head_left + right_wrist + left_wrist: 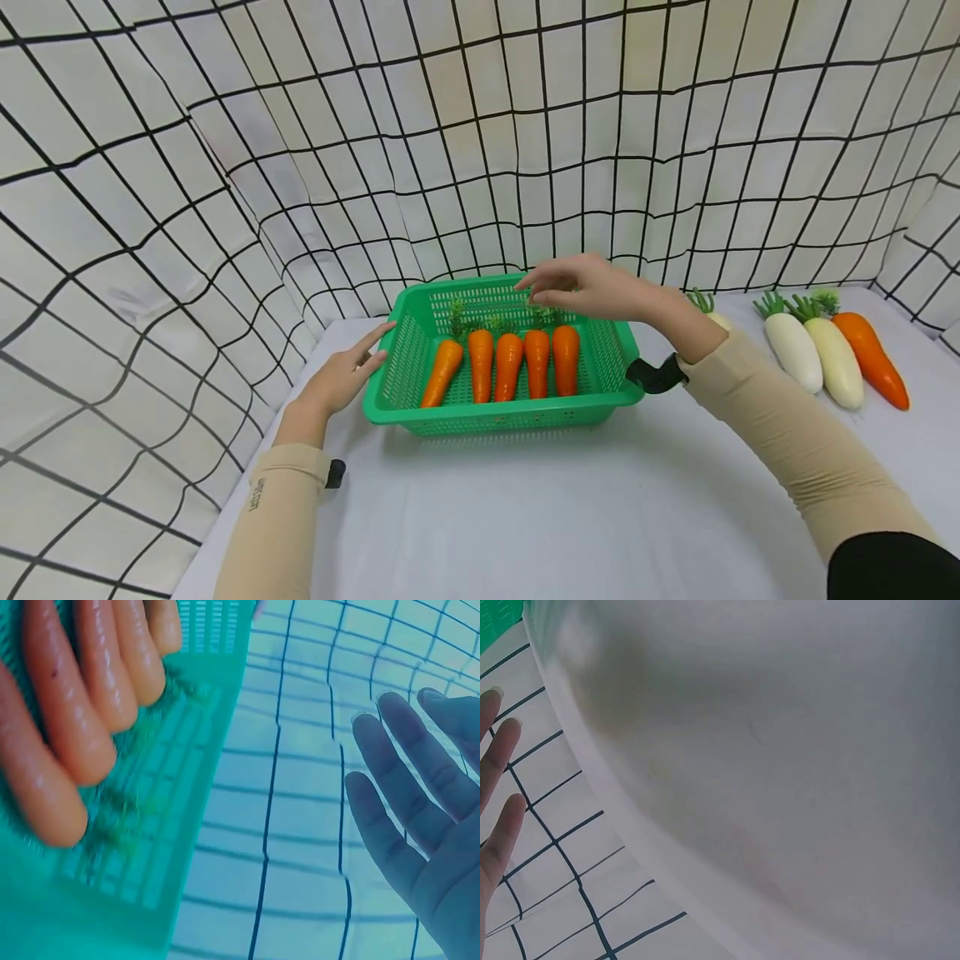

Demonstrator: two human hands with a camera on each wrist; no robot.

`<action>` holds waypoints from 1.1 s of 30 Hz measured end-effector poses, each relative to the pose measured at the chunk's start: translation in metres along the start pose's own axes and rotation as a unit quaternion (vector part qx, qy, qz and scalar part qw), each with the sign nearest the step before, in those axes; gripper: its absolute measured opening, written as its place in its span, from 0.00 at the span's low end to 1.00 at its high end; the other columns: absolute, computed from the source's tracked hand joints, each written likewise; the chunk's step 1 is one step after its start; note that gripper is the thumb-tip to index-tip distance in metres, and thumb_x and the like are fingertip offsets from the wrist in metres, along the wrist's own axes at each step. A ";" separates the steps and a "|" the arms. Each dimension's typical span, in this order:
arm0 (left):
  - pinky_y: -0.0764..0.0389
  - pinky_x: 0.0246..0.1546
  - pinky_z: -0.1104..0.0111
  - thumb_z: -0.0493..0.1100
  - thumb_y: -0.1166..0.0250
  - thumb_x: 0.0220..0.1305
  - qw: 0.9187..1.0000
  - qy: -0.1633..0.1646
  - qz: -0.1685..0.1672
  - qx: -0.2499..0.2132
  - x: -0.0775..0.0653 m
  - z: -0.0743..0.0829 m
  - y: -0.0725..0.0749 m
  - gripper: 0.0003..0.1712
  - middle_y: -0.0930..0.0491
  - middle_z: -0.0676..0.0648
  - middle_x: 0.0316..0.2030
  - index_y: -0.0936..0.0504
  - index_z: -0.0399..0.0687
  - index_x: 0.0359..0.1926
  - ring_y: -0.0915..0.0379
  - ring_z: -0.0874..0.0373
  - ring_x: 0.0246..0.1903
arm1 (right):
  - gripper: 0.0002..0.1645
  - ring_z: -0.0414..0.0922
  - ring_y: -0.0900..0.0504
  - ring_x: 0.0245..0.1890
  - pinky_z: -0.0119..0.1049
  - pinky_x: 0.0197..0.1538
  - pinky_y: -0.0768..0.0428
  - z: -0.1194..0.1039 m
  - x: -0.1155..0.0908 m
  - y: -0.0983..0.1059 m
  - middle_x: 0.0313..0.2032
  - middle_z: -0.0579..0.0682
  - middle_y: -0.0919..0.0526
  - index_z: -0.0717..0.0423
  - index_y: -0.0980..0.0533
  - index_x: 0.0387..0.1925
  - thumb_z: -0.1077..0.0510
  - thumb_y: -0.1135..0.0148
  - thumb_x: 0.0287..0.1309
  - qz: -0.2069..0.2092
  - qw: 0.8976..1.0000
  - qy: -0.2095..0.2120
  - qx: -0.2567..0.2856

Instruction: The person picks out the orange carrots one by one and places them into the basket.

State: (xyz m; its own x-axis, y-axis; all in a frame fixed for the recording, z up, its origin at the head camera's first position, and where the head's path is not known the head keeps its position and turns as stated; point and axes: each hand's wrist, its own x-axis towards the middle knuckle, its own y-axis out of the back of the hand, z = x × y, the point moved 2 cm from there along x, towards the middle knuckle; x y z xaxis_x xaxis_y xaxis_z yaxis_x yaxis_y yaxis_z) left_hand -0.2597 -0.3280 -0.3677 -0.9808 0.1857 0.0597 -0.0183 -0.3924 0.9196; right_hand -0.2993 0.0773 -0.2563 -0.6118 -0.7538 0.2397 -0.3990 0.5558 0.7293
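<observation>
A green plastic basket (495, 421) holds several orange carrots (508, 367) side by side, their leafy green tops toward the back wall. My left hand (339, 382) is at the basket's left end, fingers extended with the fingertips right at the rim. Above the back right part of the basket hovers my right hand (588, 287), its fingers loosely bent and holding nothing. The right wrist view shows that hand (420, 817) with fingers spread apart, beside the basket wall (161, 877). Only some fingers of the left hand (496, 787) show in the left wrist view.
To the right on the white tablecloth (510, 517) lie a white radish (793, 350), a pale yellowish radish (836, 362) and another carrot (873, 358). Another pale radish (718, 319) is partly hidden behind the right forearm. A white wall with a black grid (480, 167) rises behind.
</observation>
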 end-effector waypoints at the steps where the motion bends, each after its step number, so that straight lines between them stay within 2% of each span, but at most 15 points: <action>1: 0.26 0.52 0.34 0.66 0.60 0.81 1.000 0.000 -0.001 -0.002 0.000 0.000 0.000 0.36 0.23 0.28 0.59 0.51 0.66 0.83 0.24 0.31 0.56 | 0.16 0.45 0.15 0.47 0.48 0.52 0.18 0.003 -0.006 0.003 0.48 0.47 0.13 0.54 0.19 0.60 0.59 0.40 0.74 0.008 1.000 -0.003 -0.004; 6: 0.27 0.53 0.33 0.65 0.60 0.81 1.000 0.000 -0.002 -0.007 -0.001 0.000 -0.003 0.36 0.24 0.27 0.60 0.51 0.66 0.83 0.25 0.30 0.56 | 0.17 0.49 0.15 0.49 0.45 0.54 0.18 0.019 -0.039 0.019 0.50 0.51 0.13 0.57 0.20 0.60 0.62 0.40 0.74 0.053 0.998 -0.023 -0.017; 12: 0.27 0.53 0.33 0.65 0.60 0.81 1.000 -0.003 -0.002 -0.008 0.000 0.001 -0.003 0.35 0.23 0.28 0.60 0.50 0.66 0.82 0.25 0.31 0.56 | 0.18 0.50 0.14 0.48 0.31 0.49 0.18 0.038 -0.078 0.037 0.50 0.55 0.13 0.59 0.21 0.61 0.62 0.41 0.74 0.098 0.993 -0.058 -0.032; 17: 0.28 0.53 0.33 0.64 0.60 0.81 1.000 -0.005 -0.002 -0.009 0.001 0.001 -0.003 0.35 0.24 0.27 0.60 0.50 0.64 0.82 0.25 0.30 0.57 | 0.18 0.40 0.15 0.45 0.25 0.47 0.22 0.052 -0.106 0.054 0.49 0.54 0.13 0.58 0.20 0.61 0.61 0.41 0.74 0.135 0.984 -0.103 -0.061; 22: 0.29 0.54 0.32 0.65 0.60 0.81 1.000 -0.005 -0.001 -0.010 0.003 0.002 -0.003 0.36 0.25 0.26 0.61 0.51 0.64 0.83 0.27 0.28 0.58 | 0.18 0.32 0.17 0.42 0.21 0.45 0.24 0.064 -0.132 0.070 0.47 0.53 0.13 0.58 0.20 0.61 0.58 0.41 0.75 0.174 0.972 -0.142 -0.063; 29: 0.28 0.54 0.32 0.64 0.60 0.81 1.000 -0.008 -0.006 -0.011 0.002 0.005 -0.003 0.35 0.26 0.26 0.62 0.51 0.63 0.83 0.27 0.28 0.59 | 0.18 0.27 0.18 0.40 0.18 0.44 0.25 0.083 -0.168 0.085 0.41 0.28 0.15 0.62 0.22 0.60 0.58 0.43 0.76 0.223 0.960 -0.162 -0.046; 33: 0.27 0.52 0.33 0.64 0.60 0.81 1.000 -0.006 -0.001 -0.005 0.000 0.005 0.000 0.35 0.25 0.26 0.61 0.50 0.63 0.82 0.27 0.28 0.58 | 0.19 0.25 0.19 0.39 0.17 0.41 0.24 0.095 -0.185 0.094 0.39 0.23 0.18 0.62 0.22 0.60 0.56 0.44 0.77 0.243 0.951 -0.186 -0.050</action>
State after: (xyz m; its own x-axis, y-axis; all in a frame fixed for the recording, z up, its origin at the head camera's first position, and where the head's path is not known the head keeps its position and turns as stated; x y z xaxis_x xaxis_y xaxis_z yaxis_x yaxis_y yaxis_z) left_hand -0.2588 -0.3232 -0.3653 -0.9784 0.1967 0.0632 -0.0213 -0.4005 0.9160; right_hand -0.2882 0.3027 -0.2928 -0.9143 -0.2292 0.3340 0.0483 0.7569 0.6517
